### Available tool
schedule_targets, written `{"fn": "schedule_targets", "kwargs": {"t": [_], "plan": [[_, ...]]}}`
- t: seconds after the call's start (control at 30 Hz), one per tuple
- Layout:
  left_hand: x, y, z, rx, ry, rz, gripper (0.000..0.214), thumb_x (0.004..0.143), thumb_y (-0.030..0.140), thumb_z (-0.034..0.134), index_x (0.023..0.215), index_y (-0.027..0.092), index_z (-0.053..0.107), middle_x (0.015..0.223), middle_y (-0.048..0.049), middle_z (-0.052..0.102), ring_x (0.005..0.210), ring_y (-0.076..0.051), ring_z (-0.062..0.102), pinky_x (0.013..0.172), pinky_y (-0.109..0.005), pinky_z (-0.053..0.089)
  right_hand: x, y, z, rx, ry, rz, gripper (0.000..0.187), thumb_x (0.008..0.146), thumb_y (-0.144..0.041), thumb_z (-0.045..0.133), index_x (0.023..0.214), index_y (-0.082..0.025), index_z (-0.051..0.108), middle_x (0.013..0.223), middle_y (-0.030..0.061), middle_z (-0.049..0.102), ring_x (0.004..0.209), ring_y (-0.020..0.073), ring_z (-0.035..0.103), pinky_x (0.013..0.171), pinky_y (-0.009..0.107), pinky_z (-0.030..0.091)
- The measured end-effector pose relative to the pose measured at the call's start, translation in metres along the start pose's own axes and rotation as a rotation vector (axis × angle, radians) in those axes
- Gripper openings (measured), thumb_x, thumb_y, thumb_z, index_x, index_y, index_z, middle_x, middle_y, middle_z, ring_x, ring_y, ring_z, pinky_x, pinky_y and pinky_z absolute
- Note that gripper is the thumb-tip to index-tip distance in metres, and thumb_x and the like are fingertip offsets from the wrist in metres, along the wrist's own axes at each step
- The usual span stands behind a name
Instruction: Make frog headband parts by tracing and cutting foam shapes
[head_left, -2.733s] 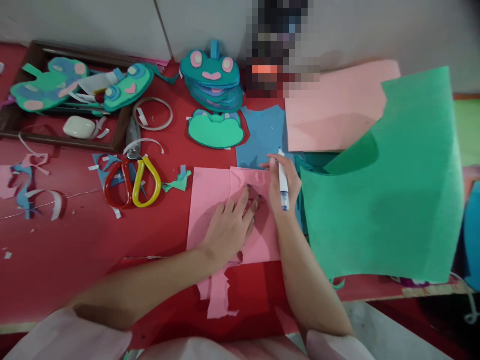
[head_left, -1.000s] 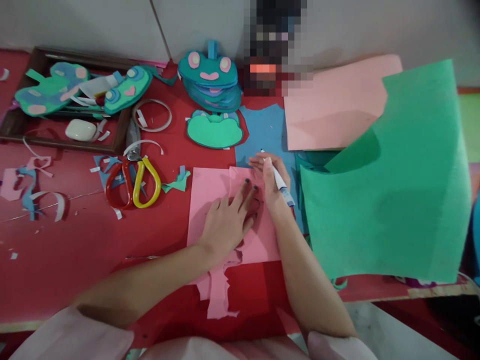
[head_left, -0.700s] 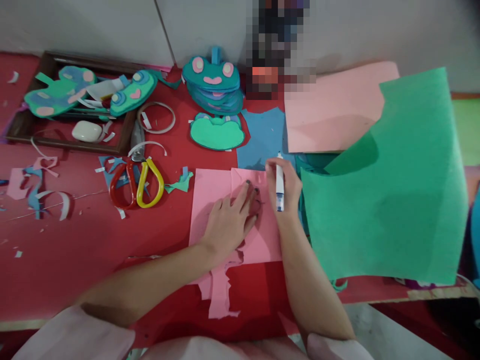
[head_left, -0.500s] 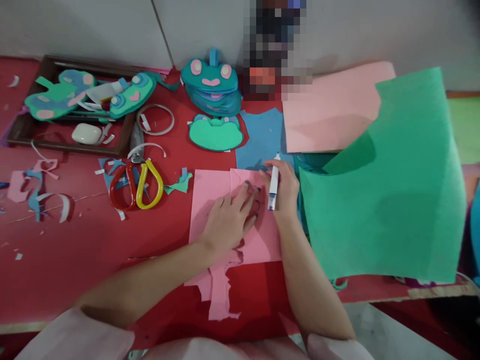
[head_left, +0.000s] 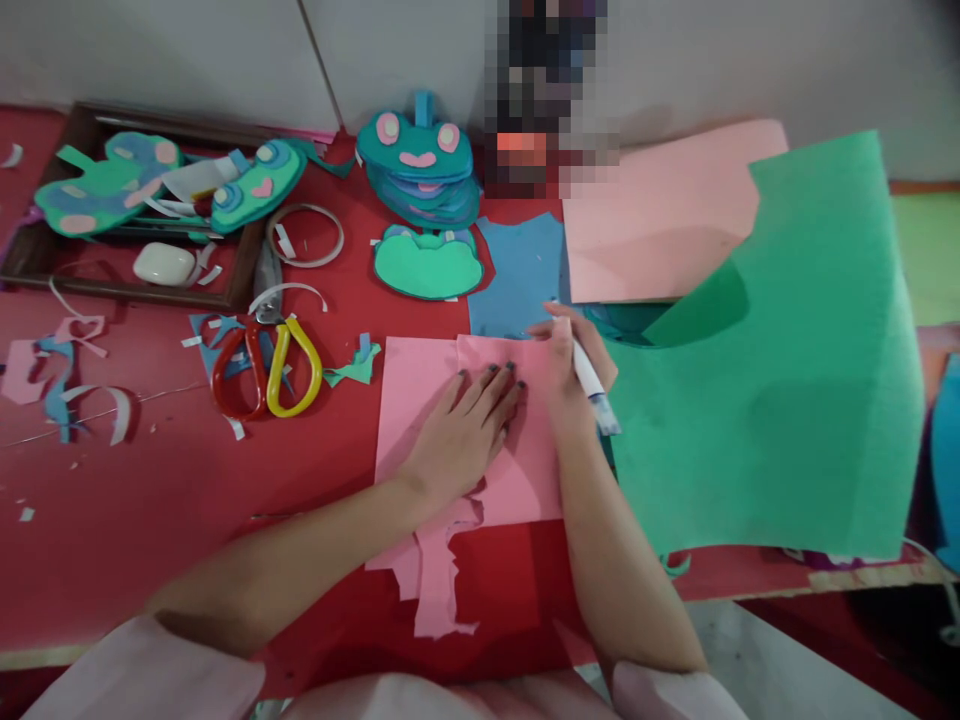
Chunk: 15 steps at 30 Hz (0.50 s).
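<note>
A pink felt sheet (head_left: 525, 480) lies on the red table, with ragged pink scraps (head_left: 435, 590) along its near edge. My left hand (head_left: 465, 430) rests flat on the sheet, fingers stretched out. At the sheet's right edge, my right hand (head_left: 577, 360) is closed round a white marker pen (head_left: 589, 372), whose rear end slants toward me. The pen's tip is hidden by the fingers. Just beyond the sheet lies a blue felt piece (head_left: 517, 270). A large green felt sheet (head_left: 795, 420) spreads to the right of my right hand.
Scissors with red and yellow handles (head_left: 292, 370) lie to the left. Behind are a brown frame (head_left: 240, 280) holding felt pieces and a white case (head_left: 163, 263), a stack of frog-shaped felt pieces (head_left: 416, 165), and a pale pink sheet (head_left: 660, 220). Scraps litter the left.
My right hand has shifted slightly right and turned, so the marker pen now tilts the other way. My left hand has flattened out, its fingers closer together.
</note>
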<state>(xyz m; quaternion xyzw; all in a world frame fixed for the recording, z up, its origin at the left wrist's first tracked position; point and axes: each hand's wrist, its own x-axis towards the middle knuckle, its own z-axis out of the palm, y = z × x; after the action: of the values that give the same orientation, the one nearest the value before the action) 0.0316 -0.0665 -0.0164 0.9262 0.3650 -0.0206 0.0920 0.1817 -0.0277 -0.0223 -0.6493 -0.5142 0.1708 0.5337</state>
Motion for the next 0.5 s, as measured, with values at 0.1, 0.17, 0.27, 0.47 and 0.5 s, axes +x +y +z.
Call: {"fn": "schedule_targets", "kwargs": {"t": [0.1,0.17,0.27,0.47,0.5], "plan": [[-0.001,0.001,-0.001,-0.030,0.025,-0.048,0.050,0.098,0.027,0.028,0.147,0.017,0.032,0.155,-0.0089,0.029,0.145,-0.026,0.022,0.116,-0.046,0.023,-0.002,-0.005,0.005,0.201,-0.087,0.119,0.034,0.094,-0.043,0.042,0.090,-0.021,0.068,0.065,-0.0003,0.062,0.062,0.0144,0.062,0.069,0.035,0.056],[-0.001,0.002,-0.001,-0.045,0.045,-0.097,0.050,0.098,0.031,0.028,0.147,0.018,0.033,0.155,-0.0096,0.030,0.144,-0.027,0.024,0.116,-0.048,0.023,-0.002,-0.004,0.008,0.255,-0.095,0.169,0.034,0.092,-0.044,0.046,0.079,-0.021,0.068,0.056,-0.0024,0.055,0.056,0.0131,0.060,0.065,0.033,0.056],[-0.003,0.004,0.000,-0.049,0.063,-0.168,0.053,0.098,0.034,0.026,0.148,0.014,0.030,0.155,-0.0095,0.028,0.143,-0.029,0.025,0.116,-0.050,0.022,-0.002,-0.001,0.012,0.270,-0.096,0.252,0.040,0.090,-0.047,0.049,0.065,-0.021,0.064,0.046,-0.0051,0.044,0.048,0.0117,0.055,0.062,0.031,0.056],[-0.005,0.007,-0.001,-0.041,0.072,-0.218,0.054,0.098,0.035,0.024,0.145,0.011,0.034,0.154,-0.0131,0.031,0.142,-0.032,0.026,0.114,-0.055,0.023,-0.001,0.003,0.014,0.223,-0.073,0.220,0.036,0.091,-0.049,0.047,0.073,-0.021,0.063,0.046,-0.0064,0.044,0.044,0.0109,0.049,0.062,0.031,0.055],[-0.005,0.007,-0.001,-0.043,0.077,-0.218,0.054,0.098,0.035,0.025,0.146,0.013,0.033,0.154,-0.0130,0.031,0.142,-0.032,0.027,0.114,-0.055,0.023,-0.001,0.004,0.014,0.199,-0.069,0.199,0.035,0.091,-0.048,0.047,0.076,-0.021,0.063,0.048,-0.0058,0.046,0.047,0.0114,0.051,0.063,0.030,0.055]]}}
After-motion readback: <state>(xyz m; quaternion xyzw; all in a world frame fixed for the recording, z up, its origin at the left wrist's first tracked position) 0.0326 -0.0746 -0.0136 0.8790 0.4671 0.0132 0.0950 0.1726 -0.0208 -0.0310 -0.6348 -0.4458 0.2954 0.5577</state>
